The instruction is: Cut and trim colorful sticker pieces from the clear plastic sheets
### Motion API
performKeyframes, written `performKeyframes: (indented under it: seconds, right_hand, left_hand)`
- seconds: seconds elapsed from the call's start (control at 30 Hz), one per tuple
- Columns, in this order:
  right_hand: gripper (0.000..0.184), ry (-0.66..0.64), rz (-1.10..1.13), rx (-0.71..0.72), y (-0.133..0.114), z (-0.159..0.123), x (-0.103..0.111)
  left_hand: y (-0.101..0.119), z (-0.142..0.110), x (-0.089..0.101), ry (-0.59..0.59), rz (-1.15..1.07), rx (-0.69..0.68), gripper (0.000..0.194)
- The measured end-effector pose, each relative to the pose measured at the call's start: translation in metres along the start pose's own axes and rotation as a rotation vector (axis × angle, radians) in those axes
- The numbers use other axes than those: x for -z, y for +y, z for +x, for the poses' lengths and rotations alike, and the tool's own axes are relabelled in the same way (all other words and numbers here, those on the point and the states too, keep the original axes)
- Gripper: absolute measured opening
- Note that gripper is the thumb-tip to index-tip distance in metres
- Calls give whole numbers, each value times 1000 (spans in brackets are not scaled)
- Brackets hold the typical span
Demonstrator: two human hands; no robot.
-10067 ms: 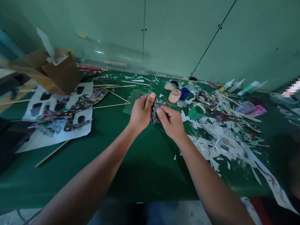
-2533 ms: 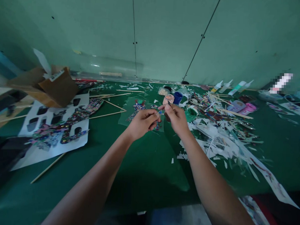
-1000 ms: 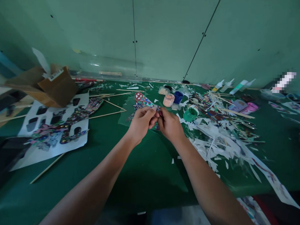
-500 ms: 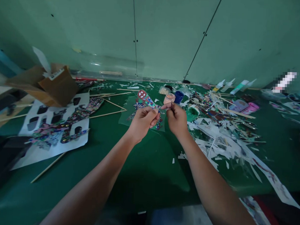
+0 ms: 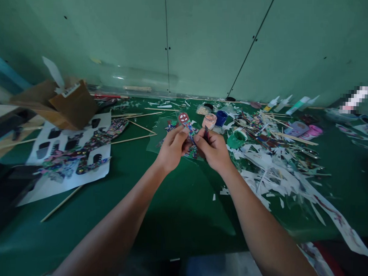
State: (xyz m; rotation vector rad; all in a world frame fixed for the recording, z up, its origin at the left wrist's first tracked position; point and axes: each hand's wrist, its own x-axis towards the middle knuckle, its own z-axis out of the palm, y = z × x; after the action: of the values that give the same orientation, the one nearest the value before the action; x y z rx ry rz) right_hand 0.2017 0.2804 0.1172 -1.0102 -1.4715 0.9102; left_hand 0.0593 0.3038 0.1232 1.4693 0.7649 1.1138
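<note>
Head | green table [image 5: 181,210] | panelled wall [image 5: 205,42] behind | left hand [image 5: 170,149], right hand [image 5: 213,150] pinch patterned strip [image 5: 188,125]

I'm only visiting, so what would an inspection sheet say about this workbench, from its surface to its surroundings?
Surface: green tabletop, strewn with craft materials.
Things in hand: small patterned piece with a rounded red end; thin dark tool, kind unclear.
Clutter: white paper scraps, peach jar, blue jar and green jar on the right; wooden sticks and cardboard box on the left.
Hands: left hand grips the patterned piece; right hand holds the dark tool beside it.
Cables: nothing seen for certain.
Surroundings: green panelled wall behind.
</note>
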Motion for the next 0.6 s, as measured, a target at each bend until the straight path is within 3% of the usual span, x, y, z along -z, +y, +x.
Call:
performKeyframes:
  seconds: [0.17,0.6]
  right_hand:
    - [38,-143,139,-31,-1,-3,-9]
    - [44,-39,-102,93,1,-5,-11]
  left_hand:
    - [5,2,-2,136,28,-7,40]
    - [-3,3,5,112,200,-95,41]
